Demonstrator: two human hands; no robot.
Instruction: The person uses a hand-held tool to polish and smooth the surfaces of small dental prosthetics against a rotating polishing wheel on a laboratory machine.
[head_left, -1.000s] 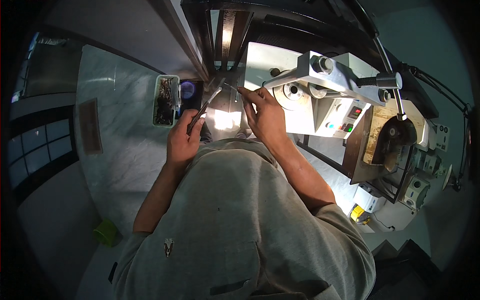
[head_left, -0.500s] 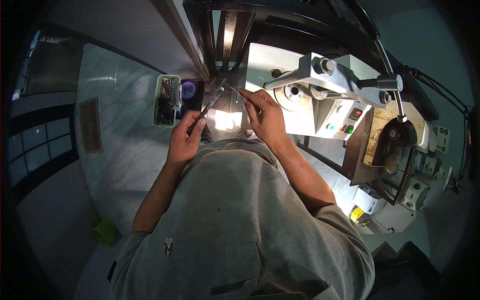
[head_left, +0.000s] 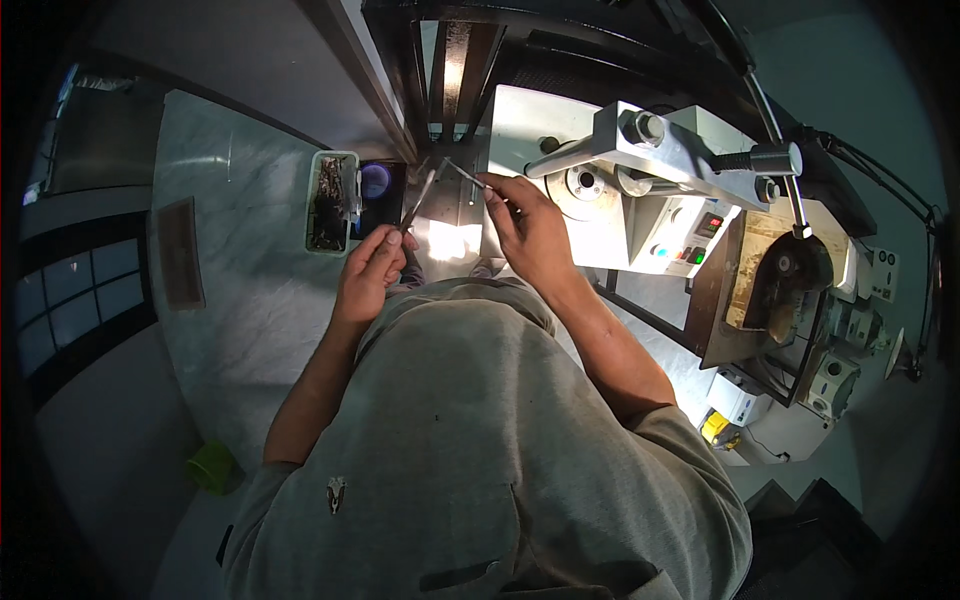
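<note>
My left hand (head_left: pixel 368 274) is closed, thumb on top, around a slim stick-like tool (head_left: pixel 418 203) with a dark shaft and a pale tip. That tool points up and away from me. Across from it, my right hand (head_left: pixel 530 225) pinches a thin, pointed metal tool (head_left: pixel 467 175) between thumb and fingertips. Its point slants to the left, close to the pale tip in the other hand. I cannot make out whether the two tips touch. The exact kind of either tool is too small to tell.
Right of my hands stands a white machine (head_left: pixel 520 122) with a metal clamp arm (head_left: pixel 665 158) over a round recess. A green-rimmed tub (head_left: pixel 316 200) of dark scraps is at left, beside a purple round dish (head_left: pixel 376 180). Farther right is a brown-edged box (head_left: pixel 738 300); a green bin (head_left: pixel 208 466) stands lower left.
The left hand's fingers have curled further and less of its tool shows; the pale tip has shifted slightly left. The right hand's metal tool shows more of its length, with its point slightly farther left.
</note>
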